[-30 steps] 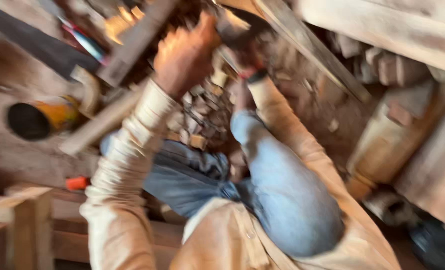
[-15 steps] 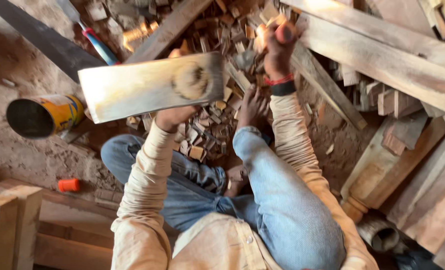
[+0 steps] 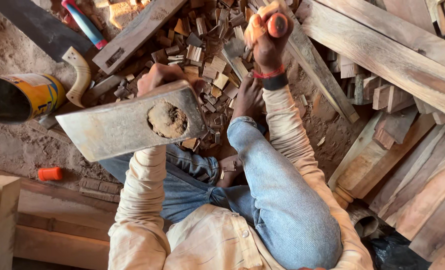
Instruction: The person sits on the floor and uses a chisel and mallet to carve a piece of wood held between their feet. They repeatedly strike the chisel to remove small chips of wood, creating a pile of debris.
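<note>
Left hand [image 3: 158,79] grips axe [image 3: 127,125]; right hand [image 3: 265,42] probably clamps orange-handled chisel [image 3: 275,24]; yellow-labelled can [image 3: 32,95] left.

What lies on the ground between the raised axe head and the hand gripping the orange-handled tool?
In the head view, a heap of small wood offcuts lies between the axe head and the right hand.

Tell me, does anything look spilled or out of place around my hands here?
Yes. The yellow can lies tipped on its side on the dirt, mouth open, and small wood offcuts lie scattered loose beneath the axe head raised in your left hand.
</note>
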